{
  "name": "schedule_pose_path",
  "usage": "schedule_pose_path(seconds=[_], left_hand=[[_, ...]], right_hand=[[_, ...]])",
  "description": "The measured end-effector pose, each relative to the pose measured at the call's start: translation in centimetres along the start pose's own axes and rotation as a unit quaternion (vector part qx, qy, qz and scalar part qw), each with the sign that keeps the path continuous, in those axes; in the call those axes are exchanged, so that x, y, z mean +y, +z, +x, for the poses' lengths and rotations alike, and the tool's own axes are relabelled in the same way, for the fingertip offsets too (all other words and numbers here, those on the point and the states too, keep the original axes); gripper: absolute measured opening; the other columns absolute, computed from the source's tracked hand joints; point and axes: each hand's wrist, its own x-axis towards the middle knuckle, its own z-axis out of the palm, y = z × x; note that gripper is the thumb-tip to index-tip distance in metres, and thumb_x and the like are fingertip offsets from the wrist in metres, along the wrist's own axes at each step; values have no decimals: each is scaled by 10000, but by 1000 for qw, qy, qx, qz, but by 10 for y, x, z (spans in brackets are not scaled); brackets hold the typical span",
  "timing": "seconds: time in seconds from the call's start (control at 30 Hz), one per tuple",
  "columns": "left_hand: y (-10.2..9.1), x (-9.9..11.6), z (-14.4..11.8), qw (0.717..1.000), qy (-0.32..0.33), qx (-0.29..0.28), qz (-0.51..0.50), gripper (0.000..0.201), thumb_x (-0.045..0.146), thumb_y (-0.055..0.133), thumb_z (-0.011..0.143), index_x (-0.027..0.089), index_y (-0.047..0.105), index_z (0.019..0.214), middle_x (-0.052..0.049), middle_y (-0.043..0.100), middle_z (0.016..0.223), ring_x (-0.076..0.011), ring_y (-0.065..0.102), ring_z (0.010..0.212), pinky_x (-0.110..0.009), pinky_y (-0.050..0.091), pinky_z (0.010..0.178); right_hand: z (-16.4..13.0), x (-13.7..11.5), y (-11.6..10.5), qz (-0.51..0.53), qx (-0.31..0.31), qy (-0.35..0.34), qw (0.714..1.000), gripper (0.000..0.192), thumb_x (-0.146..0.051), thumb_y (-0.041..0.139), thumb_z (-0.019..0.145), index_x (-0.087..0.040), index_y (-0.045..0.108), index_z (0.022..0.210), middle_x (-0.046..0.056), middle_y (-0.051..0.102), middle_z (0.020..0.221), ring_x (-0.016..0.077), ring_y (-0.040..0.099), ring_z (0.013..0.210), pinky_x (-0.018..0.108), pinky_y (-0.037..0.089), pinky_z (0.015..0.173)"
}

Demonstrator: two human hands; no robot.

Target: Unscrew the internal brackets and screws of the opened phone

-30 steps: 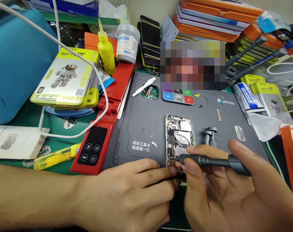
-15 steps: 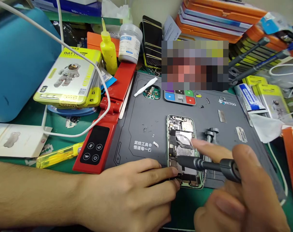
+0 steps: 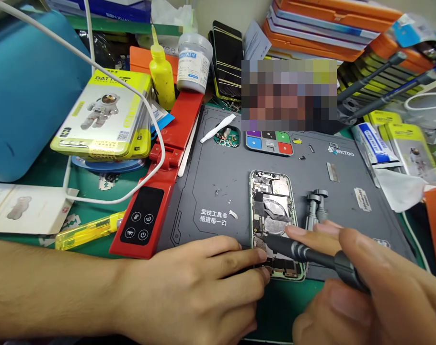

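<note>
An opened phone with a pale green frame lies on the grey work mat, its inner parts showing. My left hand rests at its lower left edge, fingers stretched out and fingertips touching the frame; the thumb is hidden. In my right hand a dark grey screwdriver is gripped between thumb and fingers, tilted, its front end over the left side of the phone's interior. The tip is too small to make out. My right index fingertip lies near the phone's right edge. A small metal plate lies left of the phone.
More screwdrivers lie right of the phone. A white spudger and a coloured tray sit farther back on the mat. On the left are a red device, a yellow cutter, battery boxes and a white cable.
My right hand and the screwdriver have shifted slightly right and down, with the screwdriver's front end still over the phone. My left hand stays at the phone's edge.
</note>
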Motion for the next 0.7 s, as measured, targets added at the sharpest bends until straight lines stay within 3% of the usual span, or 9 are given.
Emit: schedule_pose_path(seconds=[0.1,0.2,0.27,0.37,0.5,0.7], left_hand=[[0,0,0,1000,-1,-2,1,290,225,536,1126,182,803,1022,-58,767,1360,-265,669,1377,-372,594,1095],[0,0,0,1000,1,-1,-1,280,225,547,1120,177,805,1022,-63,778,1324,-266,677,1364,-369,592,1096],[0,0,0,1000,3,-1,-4,285,225,546,1120,174,804,1011,-66,789,1285,-267,680,1360,-366,591,1095],[0,0,0,1000,6,0,-3,269,223,554,1115,170,803,1028,-72,781,1314,-271,679,1363,-368,593,1087],[1,0,1,1000,7,4,-2,269,223,557,1110,170,800,1008,-76,776,1332,-265,683,1352,-361,589,1084],[0,0,1,1000,12,5,9,263,230,557,1110,166,791,1009,-71,776,1321,-257,663,1370,-356,587,1077]], right_hand=[[1,-3,4,-7,43,26,999,649,-75,578,1005,-386,573,1575,14,749,1201,278,725,1147,477,554,1027],[1,-3,5,2,35,26,999,620,-72,551,1014,-403,618,1533,11,743,1151,265,714,1127,479,551,1050],[1,-1,5,3,66,3,998,650,-75,616,982,-377,597,1558,29,726,1223,269,719,1128,453,563,1017],[1,1,8,27,41,-4,999,638,-45,606,967,-335,626,1535,32,753,1200,251,732,1093,437,589,998],[1,2,14,43,95,0,995,636,-5,628,949,-312,654,1506,42,756,1228,229,725,1067,398,615,932],[0,0,13,52,85,4,995,679,35,608,940,-303,627,1528,42,757,1256,214,736,1076,392,592,924]])
